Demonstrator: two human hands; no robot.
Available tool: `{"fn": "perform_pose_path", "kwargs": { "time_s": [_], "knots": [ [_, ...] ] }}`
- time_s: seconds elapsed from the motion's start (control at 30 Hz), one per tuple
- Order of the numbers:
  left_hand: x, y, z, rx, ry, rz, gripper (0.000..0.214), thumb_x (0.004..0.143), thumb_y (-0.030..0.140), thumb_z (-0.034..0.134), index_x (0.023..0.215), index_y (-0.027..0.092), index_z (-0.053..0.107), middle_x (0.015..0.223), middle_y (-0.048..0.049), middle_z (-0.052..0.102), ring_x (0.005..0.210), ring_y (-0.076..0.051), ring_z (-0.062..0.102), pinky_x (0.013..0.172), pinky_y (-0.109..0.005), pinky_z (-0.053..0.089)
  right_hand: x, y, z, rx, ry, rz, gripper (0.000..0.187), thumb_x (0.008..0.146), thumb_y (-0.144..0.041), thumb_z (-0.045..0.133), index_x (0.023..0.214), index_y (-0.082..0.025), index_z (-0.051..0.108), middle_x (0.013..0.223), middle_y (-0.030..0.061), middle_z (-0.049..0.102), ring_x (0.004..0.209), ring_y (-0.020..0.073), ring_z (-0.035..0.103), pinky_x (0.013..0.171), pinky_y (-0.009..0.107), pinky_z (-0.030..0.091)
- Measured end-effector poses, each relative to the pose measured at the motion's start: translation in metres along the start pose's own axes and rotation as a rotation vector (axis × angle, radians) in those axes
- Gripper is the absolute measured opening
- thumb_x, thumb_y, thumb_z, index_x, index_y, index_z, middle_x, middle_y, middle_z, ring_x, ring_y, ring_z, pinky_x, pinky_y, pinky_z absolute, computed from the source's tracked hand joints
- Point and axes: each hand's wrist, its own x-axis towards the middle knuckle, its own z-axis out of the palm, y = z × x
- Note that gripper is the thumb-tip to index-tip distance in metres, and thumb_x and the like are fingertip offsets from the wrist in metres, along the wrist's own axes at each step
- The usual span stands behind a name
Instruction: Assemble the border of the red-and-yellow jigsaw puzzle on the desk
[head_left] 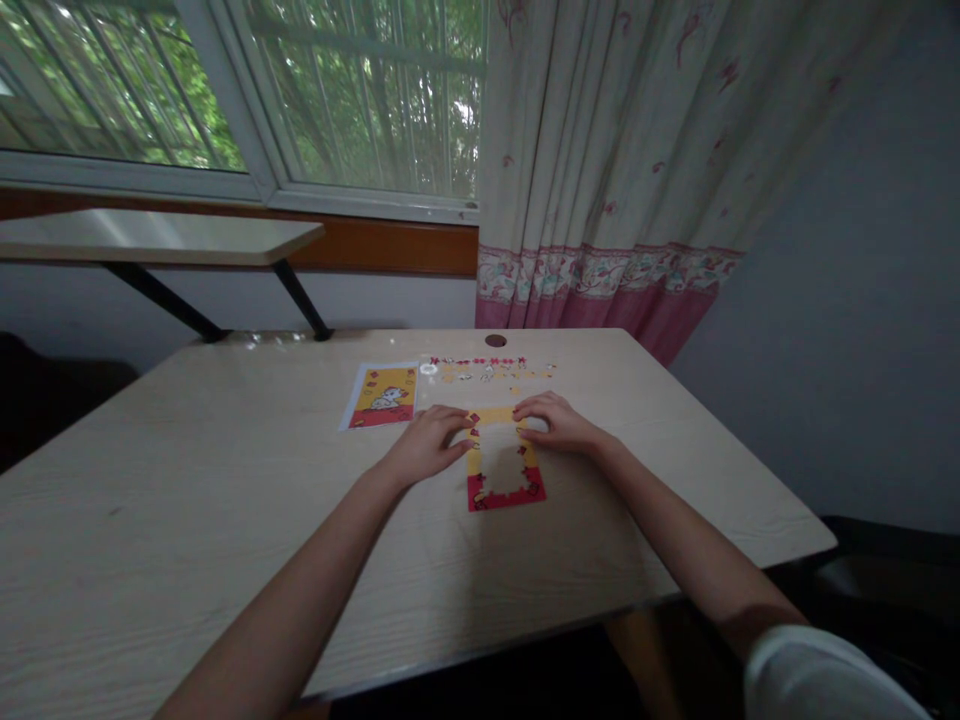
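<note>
A rectangular jigsaw puzzle border, yellow above and red below, lies flat on the table in front of me; bare tabletop shows through its middle. My left hand rests at the border's upper left side, its bent fingers and thumb on that edge. On the opposite side, my right hand has its curved fingers and thumb at the upper right edge. Between them the two hands hold the border from both sides. Loose puzzle pieces lie in rows beyond it, red ones farthest back, yellow and white ones nearer.
A printed reference picture of a white animal on yellow and red lies left of the pieces. At the table's back are a round cable hole and a raised shelf on black legs. A curtain hangs behind.
</note>
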Motion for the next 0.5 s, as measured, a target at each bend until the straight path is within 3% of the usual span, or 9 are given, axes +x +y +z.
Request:
{"fn": "perform_pose_path", "kwargs": {
  "time_s": [0.5],
  "knots": [
    [0.0016,0.0081,-0.0071,-0.015,0.001,-0.001,0.027,0.084,0.035,0.055,0.103,0.019,0.064,0.106,-0.0088,0.066,0.099,-0.024,0.058,0.087,-0.040,0.044,-0.0008,-0.0026,-0.0009,0.000,0.016,0.010,0.028,0.079,-0.038,0.061,0.103,-0.023,0.064,0.112,0.0053,0.063,0.107,0.0207,0.054,0.095,0.039,0.034]
  ]
}}
